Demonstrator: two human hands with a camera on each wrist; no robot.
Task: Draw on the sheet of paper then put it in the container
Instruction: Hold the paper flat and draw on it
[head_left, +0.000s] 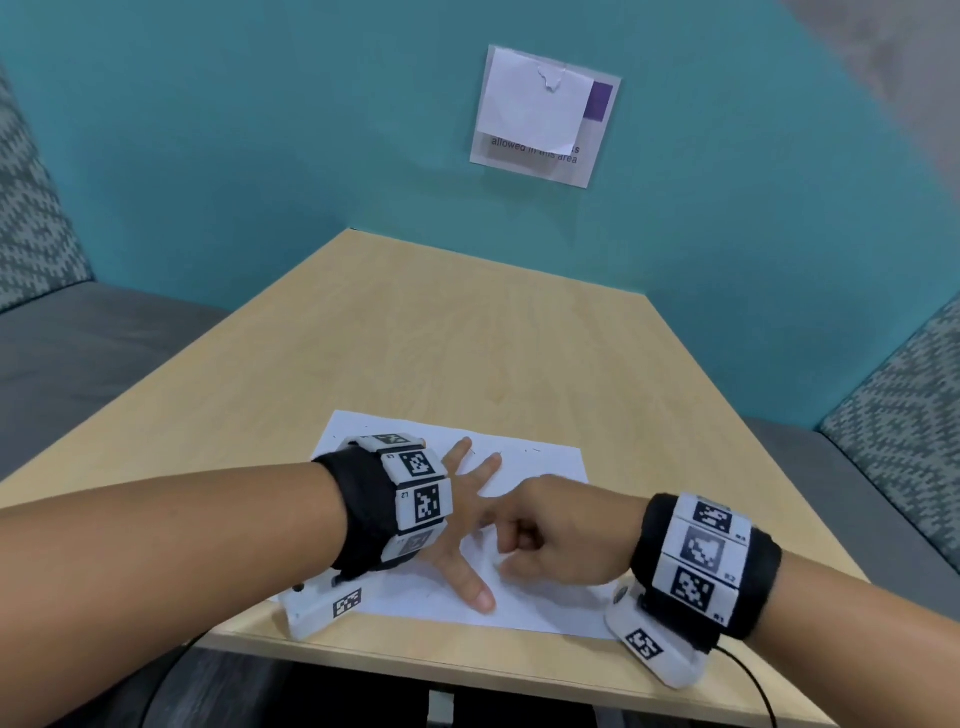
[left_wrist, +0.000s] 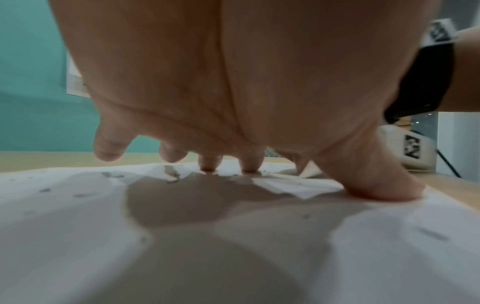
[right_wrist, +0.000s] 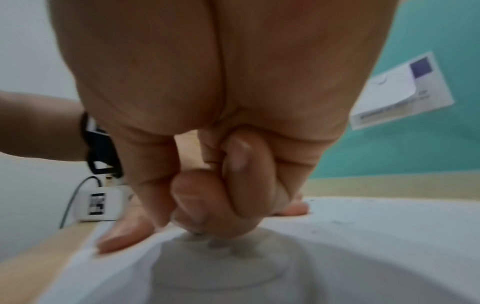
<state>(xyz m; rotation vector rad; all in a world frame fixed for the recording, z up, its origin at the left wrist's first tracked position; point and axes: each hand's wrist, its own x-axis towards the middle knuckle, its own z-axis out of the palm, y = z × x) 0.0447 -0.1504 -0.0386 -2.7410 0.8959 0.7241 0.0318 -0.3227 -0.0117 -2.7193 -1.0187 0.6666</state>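
A white sheet of paper (head_left: 540, 462) (left_wrist: 78, 226) (right_wrist: 389, 236) lies flat near the front edge of the wooden table (head_left: 467, 338), with small dark specks and marks on it. My left hand (head_left: 467, 519) (left_wrist: 293, 162) presses on the sheet with fingers spread and straight. My right hand (head_left: 514, 551) (right_wrist: 202, 226) sits just right of the left thumb (right_wrist: 122, 236), fingers curled and pinched together at the paper. A small dark tip shows under the pinch; the rest of it is hidden. No container stands on the table.
A clear holder (head_left: 545, 114) with a sign and a loose white sheet hangs on the teal wall behind the table. Grey patterned benches flank the table at left (head_left: 78, 353) and right (head_left: 883, 415). Bare tabletop stretches beyond the paper.
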